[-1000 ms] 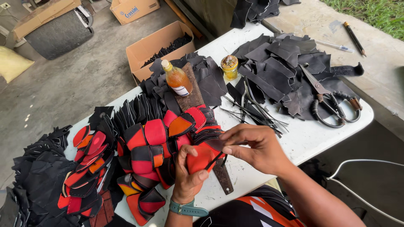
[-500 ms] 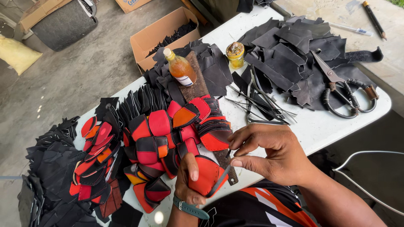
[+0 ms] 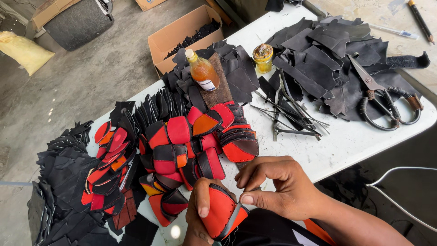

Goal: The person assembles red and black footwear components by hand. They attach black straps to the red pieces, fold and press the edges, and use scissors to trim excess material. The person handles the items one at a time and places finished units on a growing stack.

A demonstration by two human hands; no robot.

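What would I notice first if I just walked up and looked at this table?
Probably the bright heap of red, orange and black stitched leather pieces in the middle of the white table. Right in front of it, the left hand grips one red leather piece with a black edge while the right hand pinches at its edge. Farther back, big metal scissors lie on a pile of black leather scraps.

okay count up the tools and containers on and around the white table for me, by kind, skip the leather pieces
Bottle of amber liquid: 1
Small open jar: 1
Large scissors: 1
Cardboard box of black pieces: 1
Pencil: 1
Pen: 1
Total: 6
The thin dark strips by the jar are too tangled to count.
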